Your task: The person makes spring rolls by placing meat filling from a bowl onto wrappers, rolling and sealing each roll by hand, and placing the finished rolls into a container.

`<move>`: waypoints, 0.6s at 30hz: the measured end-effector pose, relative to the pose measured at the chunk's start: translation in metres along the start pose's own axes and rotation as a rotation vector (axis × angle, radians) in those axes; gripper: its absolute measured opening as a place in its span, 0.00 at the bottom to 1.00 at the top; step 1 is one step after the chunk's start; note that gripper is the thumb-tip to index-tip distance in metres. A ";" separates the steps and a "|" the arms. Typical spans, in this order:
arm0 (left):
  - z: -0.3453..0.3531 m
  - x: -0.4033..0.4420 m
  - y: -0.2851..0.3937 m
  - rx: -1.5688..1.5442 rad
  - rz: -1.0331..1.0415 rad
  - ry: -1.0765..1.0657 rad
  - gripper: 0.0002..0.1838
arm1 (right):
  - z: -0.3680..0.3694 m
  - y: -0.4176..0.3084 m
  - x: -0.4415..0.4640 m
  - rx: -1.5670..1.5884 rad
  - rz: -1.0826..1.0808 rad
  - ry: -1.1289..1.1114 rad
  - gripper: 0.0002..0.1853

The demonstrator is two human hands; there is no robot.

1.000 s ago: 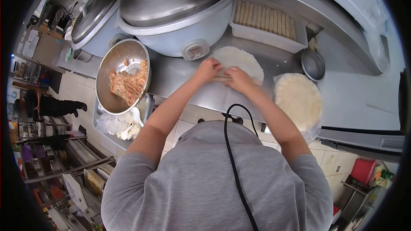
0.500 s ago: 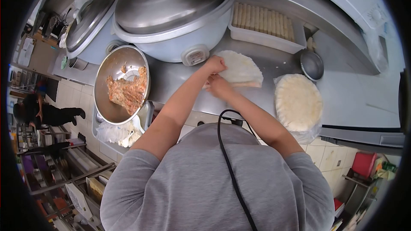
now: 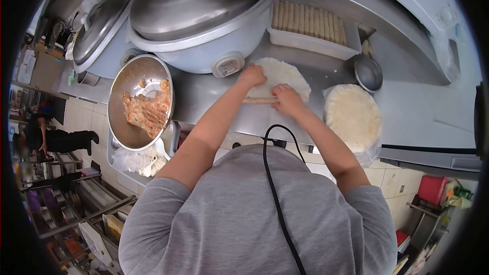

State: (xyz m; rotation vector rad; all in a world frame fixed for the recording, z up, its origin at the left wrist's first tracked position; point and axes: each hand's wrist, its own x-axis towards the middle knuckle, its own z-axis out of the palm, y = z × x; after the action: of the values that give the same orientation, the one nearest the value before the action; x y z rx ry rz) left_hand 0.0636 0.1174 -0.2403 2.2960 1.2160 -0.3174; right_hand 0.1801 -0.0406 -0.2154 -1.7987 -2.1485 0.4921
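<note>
A thin round white wrapper [image 3: 283, 74] lies on the steel counter, its near edge rolled over into a narrow strip. My left hand [image 3: 252, 76] is at the wrapper's left side with its fingers curled; whatever they pinch is hidden. My right hand [image 3: 287, 99] has its fingers bent over the rolled near edge, gripping it. To the right, a stack of round wrappers [image 3: 353, 118] rests in clear plastic. A metal bowl [image 3: 114, 103] at the left holds orange-pink minced filling [image 3: 147, 107]. Finished thin rolls [image 3: 308, 20] lie side by side in a white tub [image 3: 313, 44].
Two large cookers, one nearer [image 3: 198, 51] and one farther left [image 3: 104, 35], stand behind the bowl. A small metal pan [image 3: 368, 74] sits right of the tub. Below the bowl is a tray with plastic bags [image 3: 133, 160]. Another person [image 3: 61, 140] is at the far left.
My right hand crossed toward the left end of the wrapper, then came back right onto the rolled edge. My left hand shifted slightly. The whole view has moved a little.
</note>
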 end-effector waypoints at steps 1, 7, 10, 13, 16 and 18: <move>-0.003 -0.004 0.004 0.002 -0.027 0.005 0.24 | 0.000 0.005 -0.005 -0.020 0.013 0.024 0.16; 0.002 0.002 0.009 0.058 -0.046 0.038 0.27 | -0.020 0.007 -0.015 -0.029 -0.039 0.068 0.15; 0.028 0.022 0.019 0.098 0.040 0.113 0.27 | -0.029 0.026 -0.025 -0.080 0.020 0.061 0.16; 0.042 0.023 0.032 0.152 0.151 0.153 0.27 | -0.017 0.037 -0.035 -0.072 0.024 0.076 0.17; 0.037 0.014 0.038 0.131 0.126 0.167 0.27 | -0.015 0.039 -0.037 -0.047 0.005 0.069 0.16; 0.033 0.011 0.037 0.100 0.122 0.174 0.26 | -0.028 0.036 -0.040 -0.050 0.028 0.076 0.15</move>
State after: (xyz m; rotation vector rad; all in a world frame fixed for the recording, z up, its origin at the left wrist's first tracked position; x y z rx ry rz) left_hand 0.1015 0.0895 -0.2602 2.5157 1.1589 -0.1388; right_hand 0.2307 -0.0725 -0.2067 -1.8457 -2.1044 0.3739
